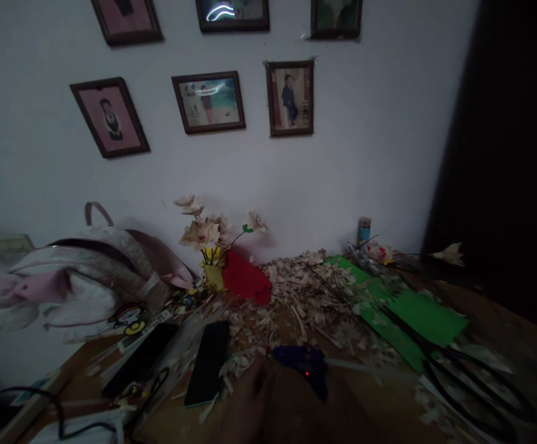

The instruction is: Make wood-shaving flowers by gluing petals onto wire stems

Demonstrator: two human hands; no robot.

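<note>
Low in the dim head view, my left hand (246,394) has its fingers pinched together around a thin dark stem (269,336) that points upward. A small reddish bit shows at the fingertips. Beside it, my right hand (294,398) is wrapped round a blue glue gun (300,357), whose nozzle points left towards the stem. A red light glows on the gun's body, and a pale glue stick (349,364) juts out of its back. Deep shadow hides most of the right fingers. Wood shavings (303,290) lie heaped just beyond both hands.
Large black scissors (428,348) rest at right, partly over green paper (430,314). Shaving flowers stand in a yellow vase (214,277) beside red paper (247,277). Left are two phones (209,361), a cable (60,407) and a pale backpack (87,277). Framed photos (209,102) hang behind.
</note>
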